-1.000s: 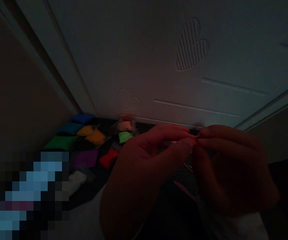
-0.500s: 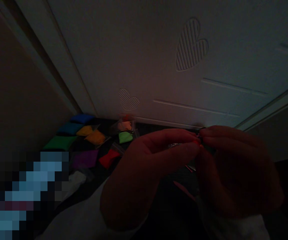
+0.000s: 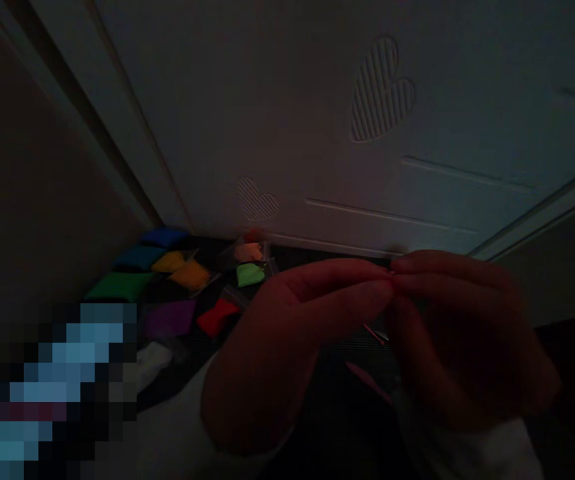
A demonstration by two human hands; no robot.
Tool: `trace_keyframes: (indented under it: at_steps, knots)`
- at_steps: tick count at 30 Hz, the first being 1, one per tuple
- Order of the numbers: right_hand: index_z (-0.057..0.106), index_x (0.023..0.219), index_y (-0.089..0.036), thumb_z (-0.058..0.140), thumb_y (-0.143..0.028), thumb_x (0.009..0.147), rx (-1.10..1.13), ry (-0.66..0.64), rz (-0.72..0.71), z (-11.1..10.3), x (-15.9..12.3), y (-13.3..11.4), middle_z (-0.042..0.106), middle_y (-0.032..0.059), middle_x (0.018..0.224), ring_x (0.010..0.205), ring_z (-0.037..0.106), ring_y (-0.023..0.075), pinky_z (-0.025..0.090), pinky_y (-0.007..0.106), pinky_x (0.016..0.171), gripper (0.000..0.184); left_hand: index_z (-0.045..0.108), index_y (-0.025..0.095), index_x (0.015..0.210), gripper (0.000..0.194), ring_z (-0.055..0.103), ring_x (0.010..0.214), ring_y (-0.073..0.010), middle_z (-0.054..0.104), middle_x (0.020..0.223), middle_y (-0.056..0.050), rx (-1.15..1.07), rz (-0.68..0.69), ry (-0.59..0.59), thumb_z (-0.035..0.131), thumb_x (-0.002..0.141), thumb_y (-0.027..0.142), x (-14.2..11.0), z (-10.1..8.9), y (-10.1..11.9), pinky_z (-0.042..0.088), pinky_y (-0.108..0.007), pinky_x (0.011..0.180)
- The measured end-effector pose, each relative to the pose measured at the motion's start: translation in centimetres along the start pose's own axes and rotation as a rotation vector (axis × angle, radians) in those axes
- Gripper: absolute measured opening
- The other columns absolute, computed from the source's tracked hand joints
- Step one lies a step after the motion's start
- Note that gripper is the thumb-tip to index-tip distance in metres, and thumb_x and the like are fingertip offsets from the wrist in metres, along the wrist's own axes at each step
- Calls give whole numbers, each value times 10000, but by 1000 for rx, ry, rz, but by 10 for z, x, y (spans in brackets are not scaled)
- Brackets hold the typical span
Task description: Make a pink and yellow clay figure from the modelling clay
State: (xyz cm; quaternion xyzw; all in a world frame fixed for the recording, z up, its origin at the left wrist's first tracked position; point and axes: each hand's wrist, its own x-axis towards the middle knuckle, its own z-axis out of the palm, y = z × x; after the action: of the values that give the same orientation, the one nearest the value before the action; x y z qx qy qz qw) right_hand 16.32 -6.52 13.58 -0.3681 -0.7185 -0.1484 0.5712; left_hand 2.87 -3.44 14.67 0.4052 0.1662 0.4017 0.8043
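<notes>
My left hand (image 3: 307,313) and my right hand (image 3: 477,327) meet fingertip to fingertip above the dark tabletop. Both are closed in a pinch around a small red piece, now almost fully covered by the fingers; its shape cannot be made out in the dim light. Beneath the hands lie a thin pink stick (image 3: 374,335) and a pink, blade-shaped tool (image 3: 367,381), partly behind the right hand. Left of my left hand rests a red packet (image 3: 217,318) in a clear bag, with a light green packet (image 3: 250,274) behind it.
Several soft coloured packets spread over the left: purple (image 3: 171,318), green (image 3: 120,285), orange (image 3: 190,275), blue (image 3: 164,237), peach (image 3: 250,251) and white (image 3: 153,363). A pale panel (image 3: 307,133) with embossed hearts rises behind the table. A pixelated patch hides the lower left.
The joined fingertips shift slightly to the right, then back a little. A bright red bit showing between them half a second ago is now mostly covered. The packets stay put.
</notes>
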Motion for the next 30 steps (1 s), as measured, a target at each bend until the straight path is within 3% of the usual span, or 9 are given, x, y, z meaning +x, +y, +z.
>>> trace_keyframes:
  at_steps: [5,13,19,30]
  knots:
    - [624,879,-154,628,-26,647,70,-19,151,-3,0,-6,633,32,871,823,587,163,477,322,682,265,691,243,760,121,571,784,-43,671,771,83,12,32,-33,574,764,212,-2,-1,0,423,-125,771]
    - [627,877,-168,596,-40,678,168,-3,255,0,0,-7,633,27,845,823,587,169,468,340,700,239,644,205,748,44,576,829,-111,636,798,43,65,-67,25,602,734,210,-1,-4,-3,430,-218,803]
    - [620,825,-169,594,-33,669,193,84,241,4,0,-5,629,26,794,757,594,167,479,339,657,209,648,192,748,47,588,829,-127,654,797,18,45,-66,76,615,721,212,-2,0,-2,431,-226,802]
    - [627,891,-163,631,-55,644,66,-29,138,0,0,-4,636,35,848,803,592,171,480,331,678,269,648,201,767,54,578,871,-132,652,826,22,35,-96,98,612,727,204,-2,0,-3,427,-238,831]
